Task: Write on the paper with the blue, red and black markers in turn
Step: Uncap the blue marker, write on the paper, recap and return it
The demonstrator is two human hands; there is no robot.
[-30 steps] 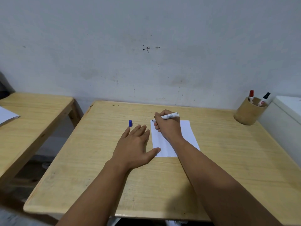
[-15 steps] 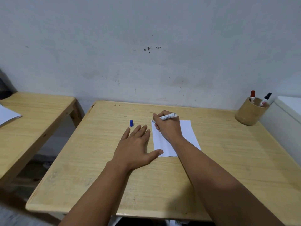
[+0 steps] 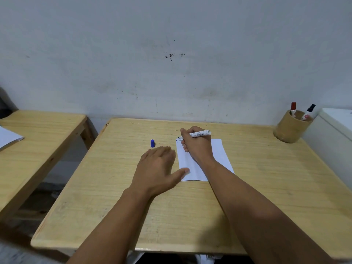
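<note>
A white sheet of paper (image 3: 221,155) lies on the wooden table (image 3: 266,178). My right hand (image 3: 196,144) grips the uncapped blue marker (image 3: 202,133), its tip at the paper's far left corner, where a small blue mark shows. My left hand (image 3: 158,166) rests flat on the table to the left of the paper, fingers spread, thumb on the sheet's near left edge. The blue cap (image 3: 152,143) stands upright just beyond my left fingers. The red marker (image 3: 293,108) and the black marker (image 3: 309,111) stand in a round wooden holder (image 3: 289,128) at the far right.
A second wooden table (image 3: 38,141) stands to the left across a gap, with a white sheet (image 3: 7,138) on it. A white box-like object (image 3: 335,134) sits against the table's right side. A grey wall runs along the back.
My right hand has shifted slightly with the marker at the paper's top left corner, and a small blue mark now shows there. My left hand has stayed flat, blurred by slight motion.
</note>
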